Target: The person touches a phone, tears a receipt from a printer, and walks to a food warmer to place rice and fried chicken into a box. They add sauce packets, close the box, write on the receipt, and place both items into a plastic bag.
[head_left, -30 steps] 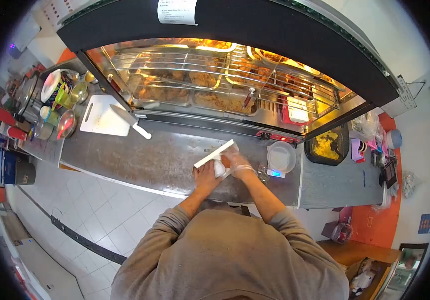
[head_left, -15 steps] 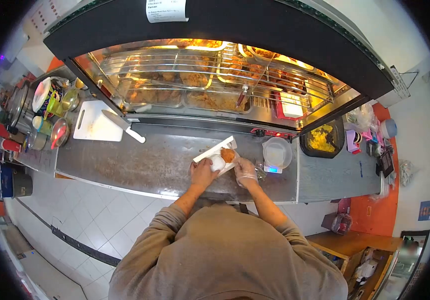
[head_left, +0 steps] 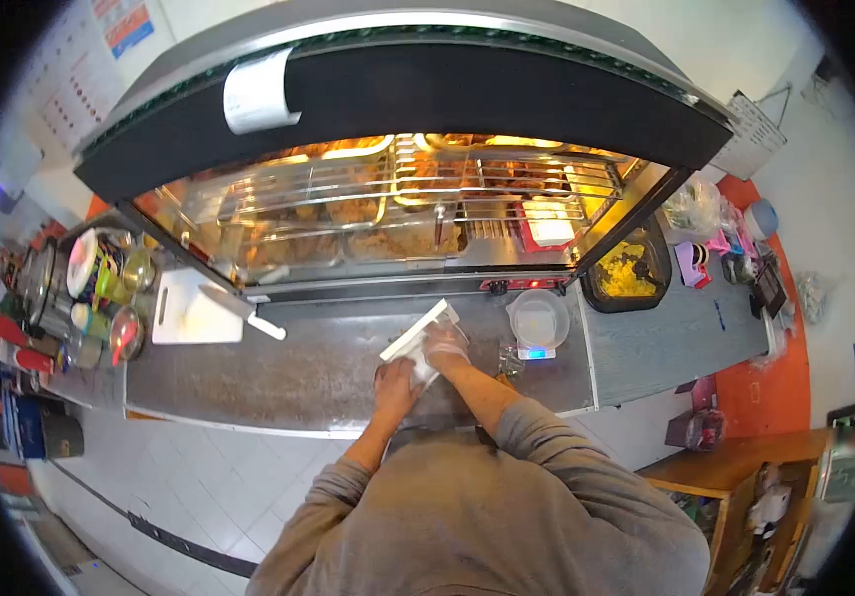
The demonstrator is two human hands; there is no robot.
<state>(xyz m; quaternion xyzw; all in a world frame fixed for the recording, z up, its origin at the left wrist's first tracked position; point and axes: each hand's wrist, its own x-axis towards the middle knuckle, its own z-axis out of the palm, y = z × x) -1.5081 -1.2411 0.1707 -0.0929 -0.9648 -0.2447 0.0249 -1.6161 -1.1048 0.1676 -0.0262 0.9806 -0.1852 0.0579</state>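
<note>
A white takeaway box [head_left: 415, 335] stands on the counter with its lid side raised. My left hand [head_left: 396, 389] is closed on its near left edge, next to a white rounded mound [head_left: 422, 370] inside. Over the right part of the box is my right hand [head_left: 447, 350], in a clear plastic glove. It covers the spot of the browned fried piece visible earlier. Its fingers are blurred and partly hidden, so I cannot make out whether they grip anything.
Behind the metal counter [head_left: 278, 382] stands a lit food warmer [head_left: 388, 273] with trays of fried food. A knife [head_left: 246, 314] rests across a white cutting board [head_left: 184, 316] at left. To the right are a clear tub [head_left: 539, 318] on a scale [head_left: 537, 353] and a black tray [head_left: 626, 296] of yellow food.
My right hand has moved left from beside the box to over it, covering the fried piece. My left hand stays at the box's edge. The camera view has shifted.
</note>
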